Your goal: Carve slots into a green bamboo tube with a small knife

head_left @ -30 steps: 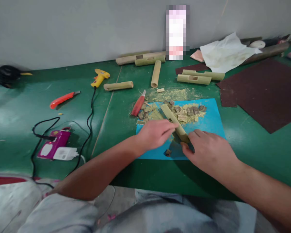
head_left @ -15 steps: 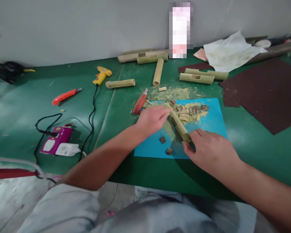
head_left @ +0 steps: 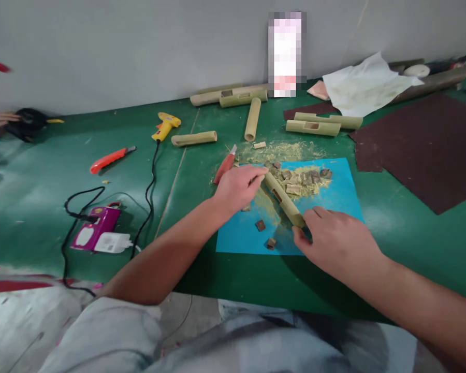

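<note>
A bamboo tube (head_left: 285, 201) with a cut opening lies slanted between my hands, over the blue sheet (head_left: 236, 235). The fingers of my left hand (head_left: 238, 189) are closed on its upper end. Its lower right end is gripped by my right hand (head_left: 336, 235), with a dark piece partly showing beside the thumb. Shavings and small bamboo chips (head_left: 308, 178) are heaped right of the tube. Two dark chips (head_left: 260, 225) lie below it on the sheet. A red-handled knife (head_left: 224, 167) rests just beyond my left hand.
Several cut bamboo tubes (head_left: 252, 120) lie toward the wall. On the left are a yellow glue gun (head_left: 165, 126), an orange cutter (head_left: 109, 160) and a purple power box (head_left: 95, 227) with cords. Brown sheets (head_left: 427, 150) lie right. Another person's hand (head_left: 0, 122) shows far left.
My left hand has shifted slightly left along the tube's end, uncovering more of it. The view has moved a little. At the far left, another person's hand has come into view.
</note>
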Available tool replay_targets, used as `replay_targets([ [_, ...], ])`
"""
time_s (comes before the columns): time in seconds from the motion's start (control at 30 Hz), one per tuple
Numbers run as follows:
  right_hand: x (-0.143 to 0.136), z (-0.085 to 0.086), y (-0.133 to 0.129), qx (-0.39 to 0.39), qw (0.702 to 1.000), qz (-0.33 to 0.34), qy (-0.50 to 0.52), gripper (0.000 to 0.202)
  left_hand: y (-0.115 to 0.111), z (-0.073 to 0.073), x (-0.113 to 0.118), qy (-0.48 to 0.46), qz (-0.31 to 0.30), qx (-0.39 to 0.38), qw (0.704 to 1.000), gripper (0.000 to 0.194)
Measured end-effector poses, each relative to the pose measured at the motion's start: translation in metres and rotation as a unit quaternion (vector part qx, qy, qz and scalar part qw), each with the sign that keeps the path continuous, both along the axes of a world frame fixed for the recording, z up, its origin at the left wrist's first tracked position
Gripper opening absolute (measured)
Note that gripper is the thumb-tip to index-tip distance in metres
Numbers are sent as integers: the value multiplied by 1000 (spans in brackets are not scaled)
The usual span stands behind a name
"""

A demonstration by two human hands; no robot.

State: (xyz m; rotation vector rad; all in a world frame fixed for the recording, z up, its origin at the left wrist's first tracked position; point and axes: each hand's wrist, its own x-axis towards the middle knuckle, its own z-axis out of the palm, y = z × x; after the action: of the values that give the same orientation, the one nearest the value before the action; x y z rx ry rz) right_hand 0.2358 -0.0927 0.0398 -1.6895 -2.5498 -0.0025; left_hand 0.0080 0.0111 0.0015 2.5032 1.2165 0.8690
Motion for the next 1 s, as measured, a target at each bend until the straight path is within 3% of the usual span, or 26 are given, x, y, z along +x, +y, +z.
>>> replay_targets([
  [0.13,0,-2,-1,5,1000,-1,3,20,-3,3,0,0,-64,-37,997,25],
  [0.3,1,-3,-1,14,1000,0,2,19,0,4,-2,-39,-10,-38,998,24],
  [0.47,0,-3,-1,21,1000,2,2,19,-3,7,-3,1,-83,-61,995,26],
  [0.6,0,-1,-2,25,1000,-4,5,20,-2,8,-8,-25,-11,-24,999,25],
  [0.73,0,-1,-2,22,1000,1,2,22,-2,8,-11,-9,-80,-48,996,24],
  [0.9,1,0,-1,19,1000,1,0,22,-5,9,-13,-27,-7,-32,999,24],
  [1.0,1,0,0,9,1000,-4,0,21,-8,12,-9,-17,-66,-88,994,24],
])
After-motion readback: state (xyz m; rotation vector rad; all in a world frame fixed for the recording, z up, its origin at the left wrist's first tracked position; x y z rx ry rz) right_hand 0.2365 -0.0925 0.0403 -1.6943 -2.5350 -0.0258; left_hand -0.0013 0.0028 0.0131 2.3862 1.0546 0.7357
